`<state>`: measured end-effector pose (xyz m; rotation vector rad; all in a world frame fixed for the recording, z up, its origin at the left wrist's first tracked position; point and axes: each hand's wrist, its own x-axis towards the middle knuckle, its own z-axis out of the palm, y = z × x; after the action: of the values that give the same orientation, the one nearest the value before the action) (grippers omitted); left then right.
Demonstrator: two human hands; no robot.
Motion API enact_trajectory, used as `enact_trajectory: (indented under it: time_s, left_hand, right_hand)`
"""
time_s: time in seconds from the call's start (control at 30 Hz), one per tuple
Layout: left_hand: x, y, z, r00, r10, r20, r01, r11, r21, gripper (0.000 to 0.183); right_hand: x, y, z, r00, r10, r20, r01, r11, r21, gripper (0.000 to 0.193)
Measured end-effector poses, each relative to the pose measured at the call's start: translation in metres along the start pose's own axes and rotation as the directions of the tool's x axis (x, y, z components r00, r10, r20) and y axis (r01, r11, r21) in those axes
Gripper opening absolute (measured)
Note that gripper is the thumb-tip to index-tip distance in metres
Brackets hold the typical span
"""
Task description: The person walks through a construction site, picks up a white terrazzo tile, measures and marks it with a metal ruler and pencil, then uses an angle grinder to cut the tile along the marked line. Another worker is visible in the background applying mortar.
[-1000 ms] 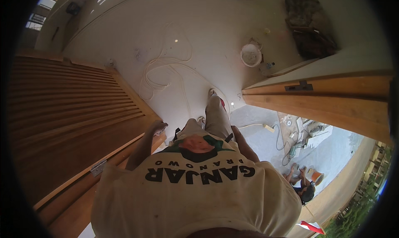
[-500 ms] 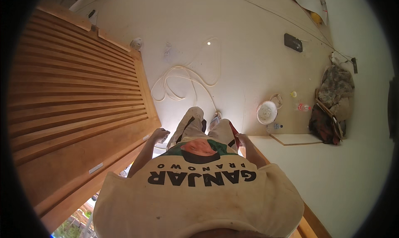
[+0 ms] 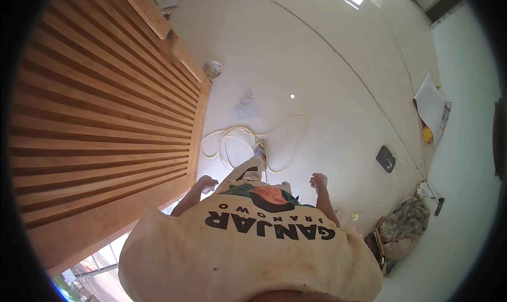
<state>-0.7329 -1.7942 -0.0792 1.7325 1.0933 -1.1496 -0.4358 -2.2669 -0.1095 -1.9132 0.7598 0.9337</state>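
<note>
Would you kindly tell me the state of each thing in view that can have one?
Slatted wooden door: standing open
Left hand: partly curled near the door; whether it holds anything is unclear
Right hand: loosely curled, nothing visible in it
Pale cable: lying in loose loops
Cloth heap: crumpled
White sheet: bent
Shirt: worn, stained

Left hand (image 3: 204,184) near slatted door (image 3: 113,153) — right hand (image 3: 318,181) (farther off).

A stained cream shirt (image 3: 248,270) bearing black lettering (image 3: 270,226) tops pale trousers (image 3: 256,168).
</note>
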Motion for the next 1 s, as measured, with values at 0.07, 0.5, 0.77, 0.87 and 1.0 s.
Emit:
enact_trajectory:
  time_s: [0.07,0.5,0.77,0.87,1.0]
  left_hand:
    - [0.038,0.030,-0.049,0.996,0.075,-0.046,-0.078,0.996,-0.051,0.046]
    - [0.149,0.254,-0.267,0.949,0.215,-0.233,-0.251,0.958,-0.138,0.051]
    - [0.180,0.290,-0.328,0.992,0.066,-0.109,-0.073,0.995,-0.068,0.055]
    - [0.182,0.324,-0.378,0.975,0.159,-0.153,-0.162,0.987,-0.007,0.050]
    - [0.227,0.322,-0.400,0.951,0.149,-0.271,-0.153,0.988,0.007,0.044]
  right_hand:
    - [0.023,-0.068,0.015,0.997,-0.061,0.055,0.065,0.996,-0.063,0.021]
    - [0.145,-0.281,0.067,0.986,0.130,0.104,-0.093,0.948,-0.306,0.016]
    - [0.235,-0.571,0.131,0.991,-0.016,0.131,0.069,0.906,-0.417,0.022]
    - [0.275,-0.721,0.175,0.967,-0.164,0.193,0.242,0.819,-0.520,0.023]
    - [0.309,-0.900,0.286,0.876,-0.349,0.334,0.476,0.739,-0.477,0.020]
